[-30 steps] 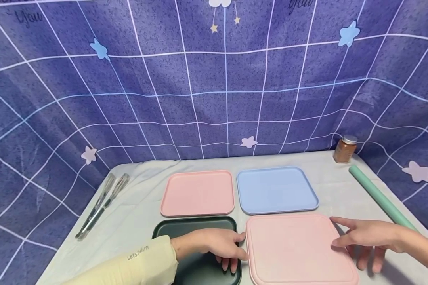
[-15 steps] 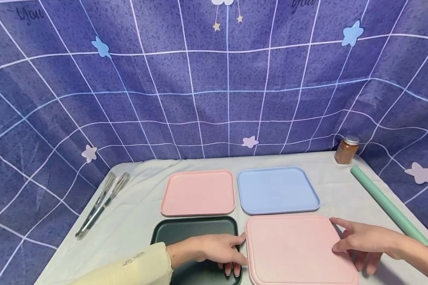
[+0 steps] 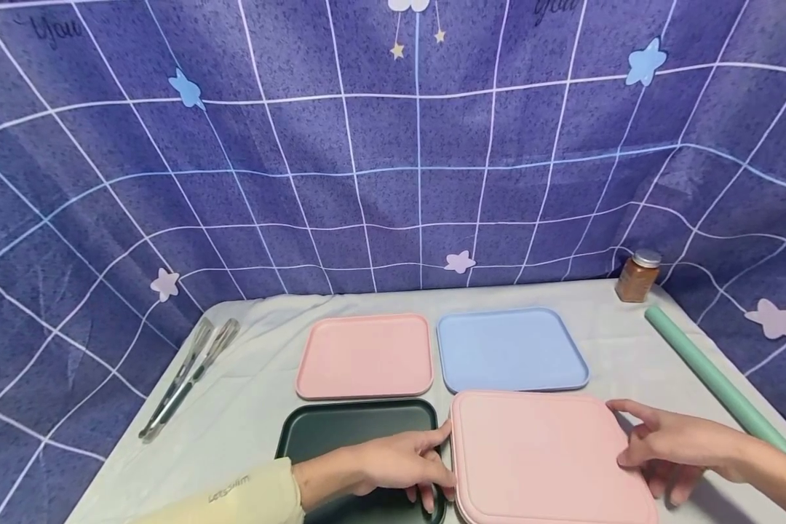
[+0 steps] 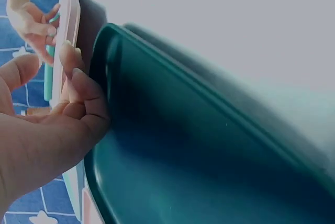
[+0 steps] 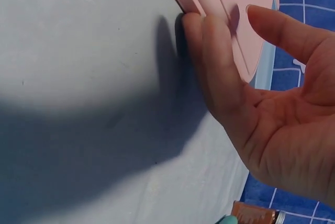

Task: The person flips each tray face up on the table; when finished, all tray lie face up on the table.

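Note:
A pink rectangular board [image 3: 550, 458] with a grooved border lies between my two hands at the front right. My left hand [image 3: 402, 462] grips its left edge, the thumb apart from the fingers, above the right side of a dark green tray [image 3: 356, 415]. In the left wrist view, fingertips [image 4: 78, 80] curl at the board's edge beside the tray's rim. My right hand [image 3: 677, 444] holds the opposite edge. In the right wrist view, its fingers [image 5: 220, 62] reach beneath that edge while the thumb is over the top. The board's far edge overlaps the blue tray's near rim in the head view.
Behind are a pink tray [image 3: 367, 356] and a blue tray [image 3: 511, 349] side by side. Metal tongs [image 3: 190, 378] lie at the left. A jar with brown contents [image 3: 637, 276] and a long green roll [image 3: 720, 378] sit at the right. A blue curtain [image 3: 386, 196] hangs behind the table.
The pink board has risen slightly at its left and far edges. My right hand's fingers have closed in under its right edge. The other things have stayed in place.

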A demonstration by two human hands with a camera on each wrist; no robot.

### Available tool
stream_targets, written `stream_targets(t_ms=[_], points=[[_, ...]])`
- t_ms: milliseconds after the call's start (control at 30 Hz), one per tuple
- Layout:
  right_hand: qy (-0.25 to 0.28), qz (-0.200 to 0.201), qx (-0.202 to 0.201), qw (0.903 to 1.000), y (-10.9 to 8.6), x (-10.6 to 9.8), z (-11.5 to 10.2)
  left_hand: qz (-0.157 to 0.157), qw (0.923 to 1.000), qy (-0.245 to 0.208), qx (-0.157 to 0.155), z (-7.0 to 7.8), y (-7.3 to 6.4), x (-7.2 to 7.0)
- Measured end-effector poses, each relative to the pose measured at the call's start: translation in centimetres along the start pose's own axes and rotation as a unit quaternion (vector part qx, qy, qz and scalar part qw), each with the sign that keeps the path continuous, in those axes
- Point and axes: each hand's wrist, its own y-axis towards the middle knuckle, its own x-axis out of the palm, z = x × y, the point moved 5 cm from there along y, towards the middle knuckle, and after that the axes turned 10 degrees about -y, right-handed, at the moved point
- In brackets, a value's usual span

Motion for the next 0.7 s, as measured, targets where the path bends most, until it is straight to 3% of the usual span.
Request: stream_targets(t_ms=[267, 500, 700], points=[[0.053, -0.048, -0.03, 0.997, 0.4, 0.3, 0.0, 0.03, 0.999, -0.019, 0.028, 0.2, -1.1, 0.6], [0.067, -0.055, -0.056, 0.9946, 0.8, 0.5, -0.4, 0.064, 0.9955, -0.013, 0.069, 1.5, -1.8, 0.7], [0.074, -0.043, -0.056, 0.9947, 1.1, 1.0, -0.8, 0.109, 0.9877, 0.003, 0.112, 3.4, -2.1, 0.8]])
